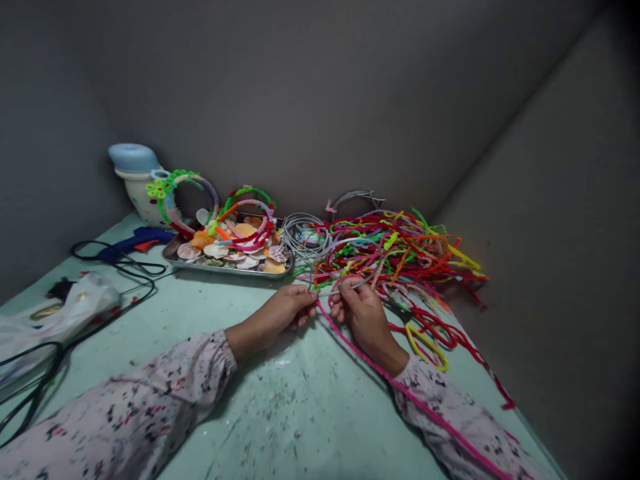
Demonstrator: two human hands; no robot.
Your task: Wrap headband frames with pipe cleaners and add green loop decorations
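Observation:
Near the middle of the table, my left hand [287,310] is closed, pinching a pink pipe cleaner [370,361] and the end of a thin grey wire between thumb and fingers. A short way to its right, my right hand [364,313] is closed on the grey wire and a loop of the same pink strand. From my left hand the long pink strand runs down to the right, across my right forearm. Just beyond my hands lies a heap of coloured pipe cleaners [415,250], with a coil of grey wire [305,235] to its left.
A metal tray [230,269] of shells and decorated rings stands back left. Behind it is a jar with a blue lid [134,159]. A blue glue gun [135,241], black cable [150,287] and plastic bag [75,310] lie left. Yellow-handled scissors [425,350] lie right.

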